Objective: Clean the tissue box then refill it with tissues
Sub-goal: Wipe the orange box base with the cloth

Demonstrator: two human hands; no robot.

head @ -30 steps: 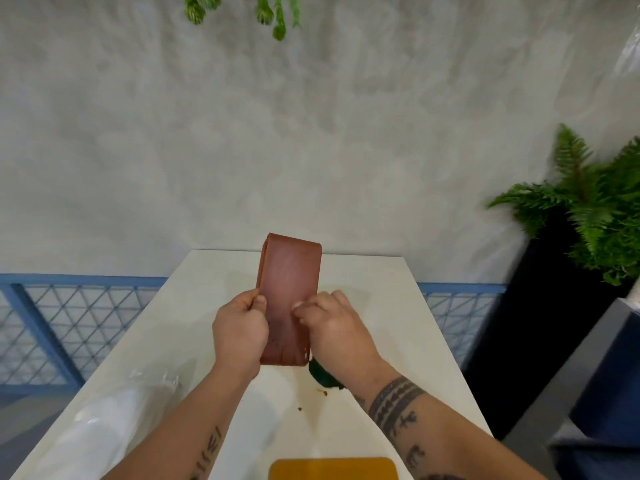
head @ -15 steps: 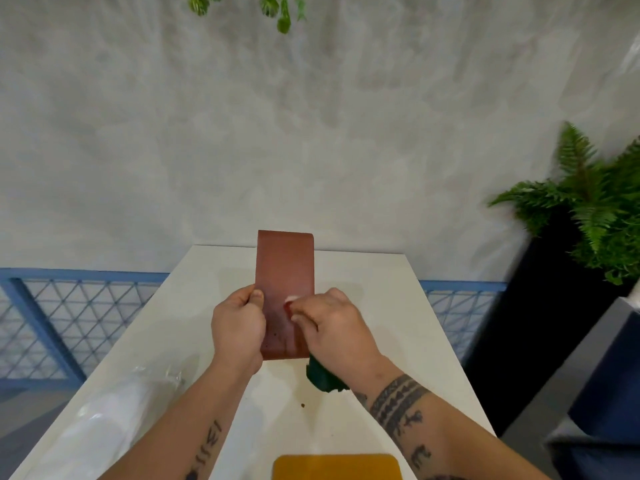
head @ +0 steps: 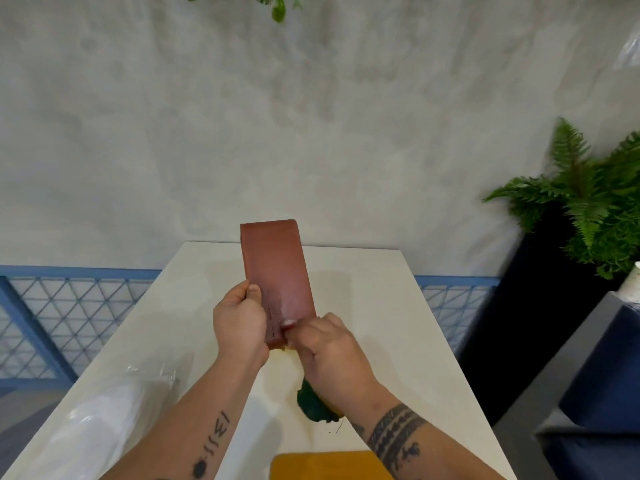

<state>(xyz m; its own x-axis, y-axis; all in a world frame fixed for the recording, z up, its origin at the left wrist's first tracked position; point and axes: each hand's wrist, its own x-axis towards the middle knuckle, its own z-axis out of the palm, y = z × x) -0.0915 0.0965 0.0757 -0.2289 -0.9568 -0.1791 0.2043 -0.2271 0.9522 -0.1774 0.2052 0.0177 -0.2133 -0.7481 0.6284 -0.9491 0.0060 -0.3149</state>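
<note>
While held on end above the white rectangular table [head: 381,306], the flat reddish-brown leather tissue box [head: 277,268] is gripped at its lower left edge by the left hand [head: 239,323], thumb on its face. The right hand [head: 329,351] is curled round a dark green and yellow cleaning pad [head: 313,403], fingertips at the box's lower end. A clear-wrapped white tissue pack [head: 93,427] lies near left.

Above the white counter [head: 381,323] the left grip [head: 239,327] holds the brown tissue box [head: 277,268] by its edge; the right grip [head: 329,355], clutching a green sponge [head: 313,403], touches its near end. A plastic-wrapped pack [head: 93,427] lies left.
</note>
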